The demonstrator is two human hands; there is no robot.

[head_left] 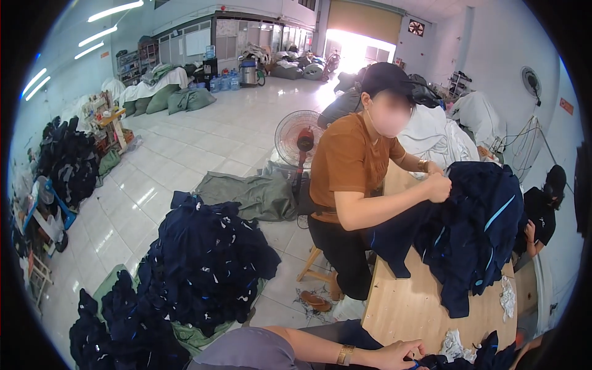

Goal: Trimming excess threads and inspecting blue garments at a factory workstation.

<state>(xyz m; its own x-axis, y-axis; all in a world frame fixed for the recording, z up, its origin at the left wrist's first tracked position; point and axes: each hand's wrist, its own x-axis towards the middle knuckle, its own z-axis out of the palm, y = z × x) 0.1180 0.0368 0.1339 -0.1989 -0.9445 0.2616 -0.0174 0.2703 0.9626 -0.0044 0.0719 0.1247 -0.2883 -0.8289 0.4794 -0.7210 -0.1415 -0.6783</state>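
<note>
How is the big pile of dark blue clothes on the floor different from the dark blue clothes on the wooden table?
The floor pile is wide and lies on the tiled floor with nobody touching it; the table clothes are a smaller heap on the wooden table, gripped by a co-worker's hands. The floor pile shows little white specks; the table clothes show bright blue stripes. Both are dark navy.

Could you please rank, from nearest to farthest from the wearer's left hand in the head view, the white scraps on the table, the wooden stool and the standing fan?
From the left hand:
1. White scraps, just to its right on the wooden table.
2. Wooden stool, up and left, beneath the seated co-worker.
3. Standing fan, farthest, behind that person.
</note>
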